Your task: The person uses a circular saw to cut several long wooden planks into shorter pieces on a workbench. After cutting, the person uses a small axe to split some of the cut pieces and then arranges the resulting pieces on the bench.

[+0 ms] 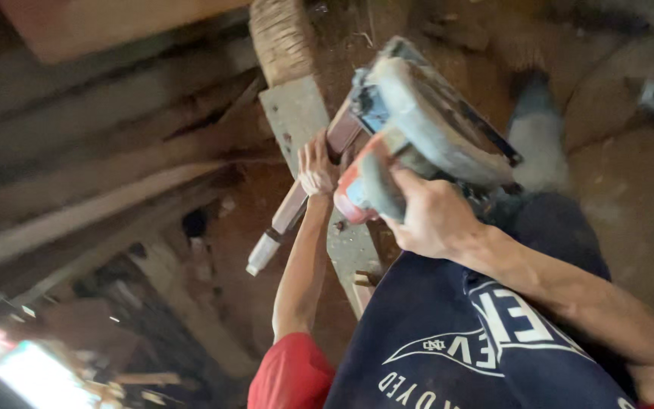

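Right hand [425, 220] grips saw [425, 129]; planks [77, 220] beside.

Circular saw [425, 125] blade hidden under its guard, wooden strip [297, 201] partly behind left hand [316, 168] (motion blur throughout), background indistinct
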